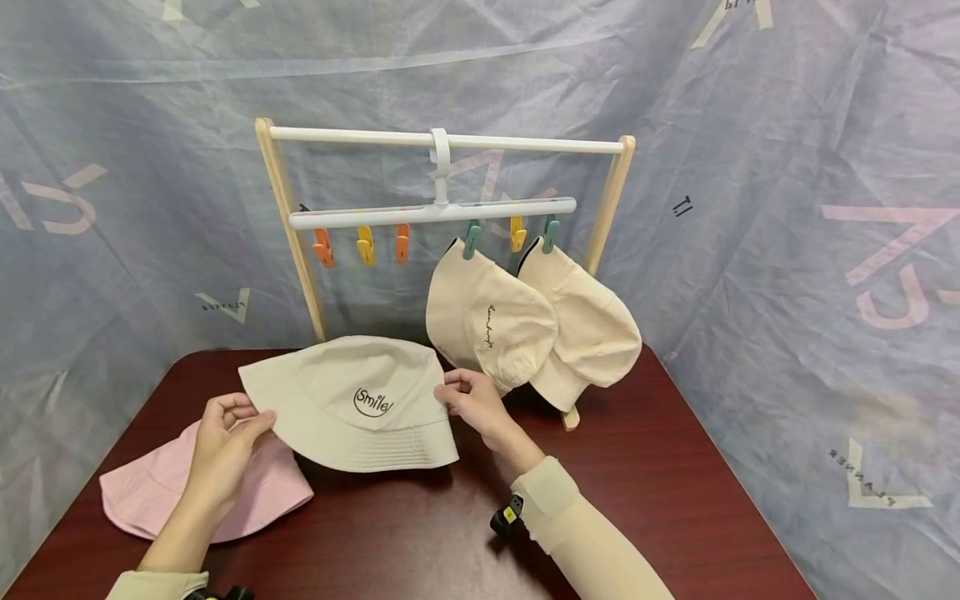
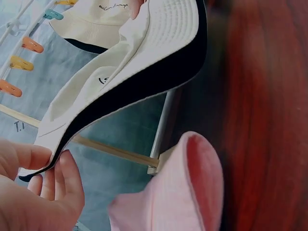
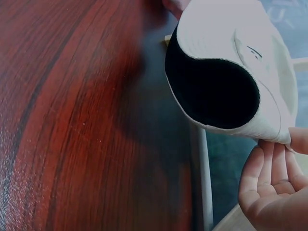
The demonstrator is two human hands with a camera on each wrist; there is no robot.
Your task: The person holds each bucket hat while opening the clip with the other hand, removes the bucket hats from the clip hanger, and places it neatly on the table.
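Observation:
A pale cream bucket hat (image 1: 322,400) with "Smile" printed on its crown is held up over the table between both hands. The left hand (image 1: 228,446) pinches the brim's left end between thumb and fingers, as the left wrist view also shows. At the hat's right side the right hand (image 1: 480,408) grips the fabric edge, thumb on one face and fingers on the other. Black lining (image 3: 211,91) shows inside the hat in the right wrist view. Below the left hand, a pink bucket hat (image 1: 165,483) lies on the table, partly covered by that forearm.
Behind stands a wooden-legged rack (image 1: 277,192) carrying a white hanger (image 1: 360,218) with orange, yellow and green clips. Two cream hats, one with script lettering (image 1: 457,317) and another beside it (image 1: 592,325), hang from green clips. The dark red table (image 1: 637,500) meets a grey-blue curtain.

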